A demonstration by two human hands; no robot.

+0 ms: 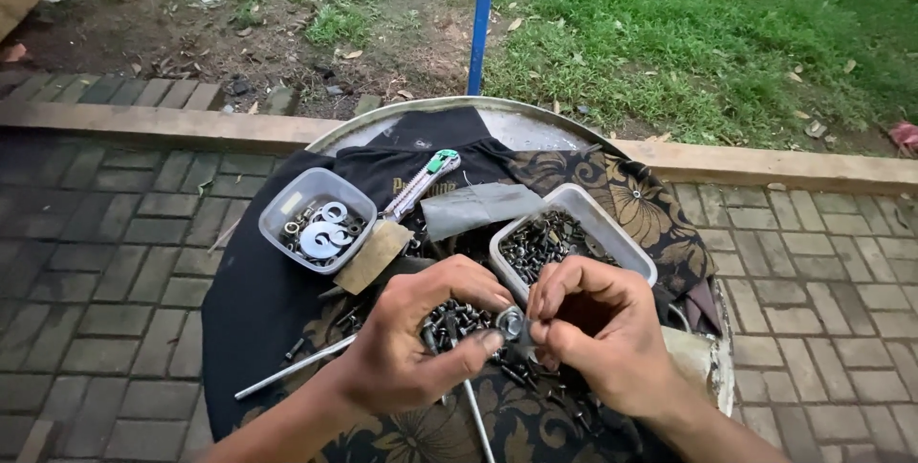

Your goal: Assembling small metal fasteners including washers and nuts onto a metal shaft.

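Note:
My left hand (411, 339) and my right hand (598, 329) meet over a pile of dark bolts and nuts (459, 318) on a cloth-covered round drum top (507, 119). Together the fingertips pinch a small metal nut and bolt (512, 324); the left thumb and forefinger grip one side, the right fingers curl on the other. A clear plastic tub of dark screws (555, 238) sits just beyond my right hand. Another clear tub holding washers (318, 224) stands to the upper left.
A utility knife with a green tip (421, 184) lies between the tubs, beside grey tape (478, 207) and brown cardboard (373, 257). Thin metal rods (292, 367) lie on the black and patterned cloth. Brick paving surrounds the drum; a blue pole (483, 18) and grass lie beyond.

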